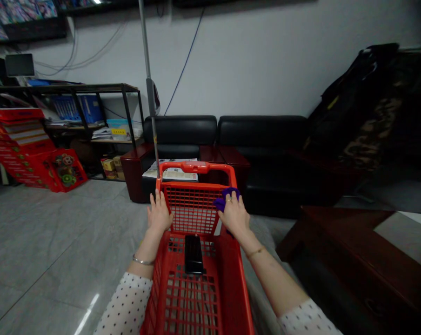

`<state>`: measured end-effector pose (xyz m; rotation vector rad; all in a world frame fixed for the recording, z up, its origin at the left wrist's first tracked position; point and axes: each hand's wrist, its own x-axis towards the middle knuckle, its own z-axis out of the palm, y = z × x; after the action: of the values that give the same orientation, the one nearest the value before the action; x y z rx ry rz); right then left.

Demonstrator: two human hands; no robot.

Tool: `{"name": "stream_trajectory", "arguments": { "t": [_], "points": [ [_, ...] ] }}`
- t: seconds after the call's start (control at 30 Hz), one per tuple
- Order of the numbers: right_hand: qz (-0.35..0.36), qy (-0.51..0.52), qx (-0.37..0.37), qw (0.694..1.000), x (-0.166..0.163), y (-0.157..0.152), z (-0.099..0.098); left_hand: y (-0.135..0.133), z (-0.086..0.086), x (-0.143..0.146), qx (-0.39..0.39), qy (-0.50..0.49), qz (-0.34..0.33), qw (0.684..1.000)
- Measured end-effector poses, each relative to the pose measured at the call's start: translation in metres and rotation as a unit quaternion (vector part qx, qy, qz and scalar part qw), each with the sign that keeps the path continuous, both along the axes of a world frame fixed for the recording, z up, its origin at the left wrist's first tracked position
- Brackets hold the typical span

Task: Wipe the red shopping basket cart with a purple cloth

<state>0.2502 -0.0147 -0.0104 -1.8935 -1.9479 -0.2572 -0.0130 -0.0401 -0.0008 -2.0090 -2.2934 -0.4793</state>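
Observation:
A red plastic shopping cart (196, 288) stands right in front of me, its handle (196, 167) at the far end. My left hand (159, 215) rests on the cart's upper left rim, fingers curled over the edge. My right hand (234, 215) presses a purple cloth (224, 196) against the cart's upper right rim, fingers closed over it. A black flat object (193, 253) lies inside the cart basket between my wrists.
A black leather sofa (259, 153) stands behind the cart with papers (171, 171) on its left seat. A metal pole (148, 83) rises beside the cart. Red boxes (32, 149) and a shelf (91, 116) stand left. A dark wooden table (357, 260) is at right.

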Motion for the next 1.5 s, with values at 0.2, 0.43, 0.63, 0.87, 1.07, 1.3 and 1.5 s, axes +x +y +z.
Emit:
{"name": "stream_trajectory", "arguments": {
  "t": [0.2,0.43,0.63,0.87,1.07,1.3,1.5],
  "points": [
    [-0.014,0.01,-0.014,1.0,-0.002,0.001,0.017,-0.001,0.003,-0.005,-0.013,-0.031,-0.016,0.999],
    [0.006,-0.005,0.002,1.0,-0.007,0.041,0.039,-0.001,0.004,-0.012,-0.028,0.023,-0.02,0.999],
    [0.046,0.008,0.019,0.999,-0.006,-0.031,-0.022,-0.003,-0.002,-0.013,0.005,0.034,-0.011,0.999],
    [0.007,0.041,0.005,0.999,0.004,0.029,0.026,-0.005,-0.002,-0.017,0.005,0.033,-0.03,0.999],
    [0.018,0.036,-0.022,0.999,0.002,0.055,0.04,-0.005,0.002,-0.014,-0.007,0.028,-0.007,1.0],
    [0.087,0.06,0.022,0.994,0.0,-0.059,-0.031,-0.005,-0.003,-0.016,0.003,0.015,-0.013,1.0],
    [0.038,0.071,0.009,0.997,0.002,-0.024,0.01,-0.007,0.0,-0.017,-0.014,-0.003,-0.035,0.999]
  ]
}}
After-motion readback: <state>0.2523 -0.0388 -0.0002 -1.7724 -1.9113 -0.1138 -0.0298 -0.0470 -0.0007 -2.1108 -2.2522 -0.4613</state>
